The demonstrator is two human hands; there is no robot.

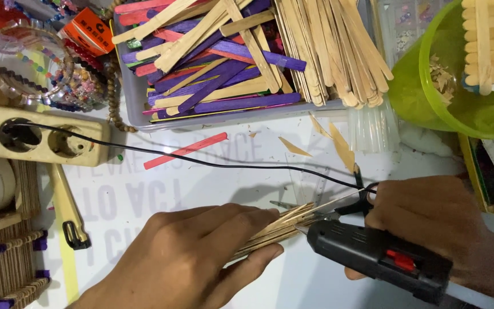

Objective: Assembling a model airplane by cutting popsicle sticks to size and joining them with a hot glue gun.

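The person's left hand [201,254] lies flat over a bundle of thin pale wooden sticks [281,225], the fingers closed down on it, so the bundle is pressed against the white table top [212,183] and only its sharp ends come out past the fingertips. The right hand [435,220] is wrapped tight around a black glue gun with a red trigger [381,257]; its metal nozzle touches the free ends of the sticks, just beyond the left fingertips.

From the gun a thin black cable [201,163] runs away from the grip, across the table to a beige power strip with 2 sockets [47,137]. Beyond the hands stands a grey tray full of purple, pink and plain wooden craft sticks [224,63], and 1 loose red stick [185,151] lies between the tray and the cable. Further from the right hand is a lime green plastic bucket [418,91].

I think the main danger is the hot nozzle so near to the left fingertips: a small slip could burn them, or glue could run onto the skin. The bundle may also fan apart if the pressure becomes weak. The cable could catch on something and pull the gun aside
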